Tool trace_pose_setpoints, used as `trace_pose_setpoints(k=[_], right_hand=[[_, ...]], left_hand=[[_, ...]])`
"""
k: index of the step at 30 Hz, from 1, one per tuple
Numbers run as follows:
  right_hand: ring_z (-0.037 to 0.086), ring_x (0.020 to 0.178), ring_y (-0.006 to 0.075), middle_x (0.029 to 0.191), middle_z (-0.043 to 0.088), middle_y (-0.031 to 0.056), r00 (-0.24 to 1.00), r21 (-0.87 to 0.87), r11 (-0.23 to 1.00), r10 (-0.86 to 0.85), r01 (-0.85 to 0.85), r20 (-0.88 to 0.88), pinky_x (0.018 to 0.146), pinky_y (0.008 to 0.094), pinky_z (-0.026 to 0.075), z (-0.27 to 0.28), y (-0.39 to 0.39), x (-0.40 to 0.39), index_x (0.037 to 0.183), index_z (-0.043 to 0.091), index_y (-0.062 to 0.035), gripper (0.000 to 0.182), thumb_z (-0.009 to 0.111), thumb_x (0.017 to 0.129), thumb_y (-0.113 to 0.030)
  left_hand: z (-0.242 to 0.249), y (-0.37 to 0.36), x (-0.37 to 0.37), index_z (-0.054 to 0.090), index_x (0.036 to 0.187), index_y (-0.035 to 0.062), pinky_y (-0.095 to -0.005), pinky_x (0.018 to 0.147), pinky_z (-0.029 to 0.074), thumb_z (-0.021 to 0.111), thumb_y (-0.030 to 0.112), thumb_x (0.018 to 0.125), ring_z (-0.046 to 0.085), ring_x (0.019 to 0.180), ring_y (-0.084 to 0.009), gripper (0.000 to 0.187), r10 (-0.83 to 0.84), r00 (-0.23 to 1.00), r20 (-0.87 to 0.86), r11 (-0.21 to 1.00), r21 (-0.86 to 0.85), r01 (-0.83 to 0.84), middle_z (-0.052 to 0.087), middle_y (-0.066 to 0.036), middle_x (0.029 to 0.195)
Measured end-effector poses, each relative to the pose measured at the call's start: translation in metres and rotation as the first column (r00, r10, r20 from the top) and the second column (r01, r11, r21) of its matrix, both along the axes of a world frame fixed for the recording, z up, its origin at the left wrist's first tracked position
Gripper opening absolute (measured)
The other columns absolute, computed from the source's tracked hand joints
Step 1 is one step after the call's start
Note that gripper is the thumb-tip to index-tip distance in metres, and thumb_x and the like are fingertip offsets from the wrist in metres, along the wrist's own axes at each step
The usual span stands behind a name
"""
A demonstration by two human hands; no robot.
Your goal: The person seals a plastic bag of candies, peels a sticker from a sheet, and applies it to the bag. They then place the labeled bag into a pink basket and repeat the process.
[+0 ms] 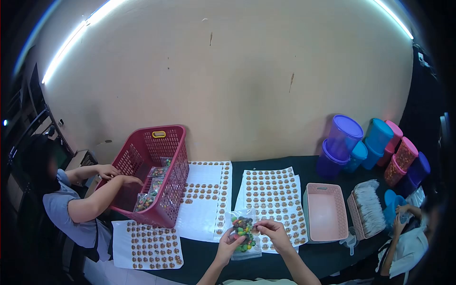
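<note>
My left hand (pixel 231 241) is closed on the left side of a clear plastic bag (pixel 244 235) filled with colourful candies. At the bag's right edge, my right hand (pixel 274 232) has its thumb and forefinger pinched together around a small brown round sticker (pixel 256 228). Behind the bag lie white sheets (pixel 273 199) printed with rows of round brown stickers. More sticker sheets (pixel 202 190) lie to the left of them.
A co-worker (pixel 78 209) reaches into a tall maroon basket (pixel 164 202) holding candy bags. Rightward are a pink tray (pixel 327 213), a basket of stacked bags (pixel 368 211), a clear scoop (pixel 350 241), coloured tubs (pixel 346 135) and another person (pixel 408 249).
</note>
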State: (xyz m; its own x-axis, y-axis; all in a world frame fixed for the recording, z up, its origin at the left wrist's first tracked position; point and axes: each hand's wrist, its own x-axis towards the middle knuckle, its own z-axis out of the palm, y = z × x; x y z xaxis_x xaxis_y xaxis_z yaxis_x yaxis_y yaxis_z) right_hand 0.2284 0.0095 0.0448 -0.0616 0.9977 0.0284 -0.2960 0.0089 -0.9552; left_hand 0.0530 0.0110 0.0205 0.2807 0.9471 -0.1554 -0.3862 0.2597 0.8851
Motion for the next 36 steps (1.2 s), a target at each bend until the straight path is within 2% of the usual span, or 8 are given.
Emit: trace_pose_setpoints(k=[14,21,25,28,29,32,35,36], right_hand=[[0.054,0.074,0.0075,0.079,0.059,0.0035,0.976,0.086,0.996,-0.057,0.040,0.211,0.067,0.0192,0.042,0.012,-0.013,-0.012,0.095,0.057,0.0003,0.023,0.064,0.073,-0.001],[0.050,0.080,0.0068,0.096,0.051,0.0033,0.985,0.057,0.986,-0.148,0.154,-0.092,0.071,0.0188,0.042,0.022,-0.014,-0.001,0.094,0.058,-0.0010,0.017,0.056,0.078,0.003],[0.049,0.077,0.0066,0.096,0.047,0.0025,0.952,0.253,0.950,-0.234,0.182,0.195,0.071,0.0198,0.040,0.008,-0.006,0.010,0.093,0.060,-0.0037,0.016,0.057,0.078,0.000],[0.049,0.086,0.0109,0.100,0.046,0.0051,0.867,0.270,0.932,-0.333,0.243,0.370,0.076,0.0245,0.041,0.008,-0.006,0.013,0.093,0.062,-0.0068,0.019,0.060,0.075,-0.005],[0.048,0.088,0.0123,0.103,0.043,0.0051,0.869,0.278,0.939,-0.301,0.200,0.393,0.079,0.0265,0.039,0.010,-0.007,0.014,0.095,0.061,-0.0072,0.022,0.061,0.073,-0.005],[0.046,0.094,0.0162,0.107,0.040,0.0058,0.826,0.374,0.921,-0.294,0.109,0.481,0.084,0.0309,0.036,0.022,-0.013,0.014,0.097,0.060,-0.0086,0.028,0.063,0.069,-0.005],[0.043,0.101,0.0210,0.105,0.042,0.0065,0.790,0.448,0.892,-0.311,0.051,0.528,0.089,0.0360,0.031,0.032,-0.018,0.012,0.095,0.061,-0.0090,0.032,0.068,0.064,-0.012],[0.043,0.101,0.0208,0.102,0.044,0.0052,0.701,0.473,0.881,-0.339,0.002,0.627,0.086,0.0351,0.033,0.027,-0.017,0.015,0.093,0.061,-0.0085,0.030,0.069,0.064,-0.016]], left_hand=[[0.005,-0.005,0.004,0.029,0.126,0.0003,-0.0236,0.079,0.043,0.048,0.012,0.088,0.055,0.090,-0.0125,0.044,0.000,0.998,-0.068,0.996,0.090,0.006,0.056,-0.013,0.103],[0.000,0.003,-0.006,0.001,0.134,0.0094,-0.0266,0.076,0.048,0.049,0.008,0.087,0.055,0.095,-0.0181,0.067,0.016,1.000,-0.020,0.991,0.133,-0.013,0.050,-0.019,0.110],[0.000,0.000,-0.003,0.004,0.136,0.0102,-0.0272,0.079,0.047,0.048,0.009,0.087,0.051,0.102,-0.0177,0.066,0.047,0.991,-0.124,0.978,0.209,-0.020,0.040,-0.020,0.123],[0.014,0.001,-0.007,0.024,0.133,0.0067,-0.0297,0.087,0.044,0.036,0.022,0.092,0.046,0.111,-0.0187,0.046,-0.308,0.951,-0.031,0.951,0.022,0.309,0.040,-0.013,0.126],[0.016,0.002,-0.008,0.024,0.133,0.0067,-0.0297,0.087,0.044,0.036,0.022,0.092,0.046,0.111,-0.0187,0.046,-0.308,0.951,-0.032,0.951,0.022,0.309,0.040,-0.013,0.126],[0.018,0.004,-0.015,0.018,0.134,0.0027,-0.0342,0.090,0.043,0.021,0.033,0.087,0.045,0.114,-0.0275,0.056,-0.349,0.766,0.539,0.843,-0.176,0.508,0.032,-0.019,0.131],[0.010,0.009,-0.026,0.016,0.135,0.0031,-0.0333,0.088,0.046,0.024,0.032,0.084,0.043,0.115,-0.0293,0.059,-0.401,0.584,0.706,0.748,-0.116,0.654,0.027,-0.021,0.134],[0.022,0.006,-0.023,0.015,0.135,0.0025,-0.0307,0.085,0.048,0.018,0.038,0.088,0.046,0.112,-0.0299,0.059,-0.442,0.681,0.584,0.756,-0.167,0.633,0.032,-0.022,0.131]])
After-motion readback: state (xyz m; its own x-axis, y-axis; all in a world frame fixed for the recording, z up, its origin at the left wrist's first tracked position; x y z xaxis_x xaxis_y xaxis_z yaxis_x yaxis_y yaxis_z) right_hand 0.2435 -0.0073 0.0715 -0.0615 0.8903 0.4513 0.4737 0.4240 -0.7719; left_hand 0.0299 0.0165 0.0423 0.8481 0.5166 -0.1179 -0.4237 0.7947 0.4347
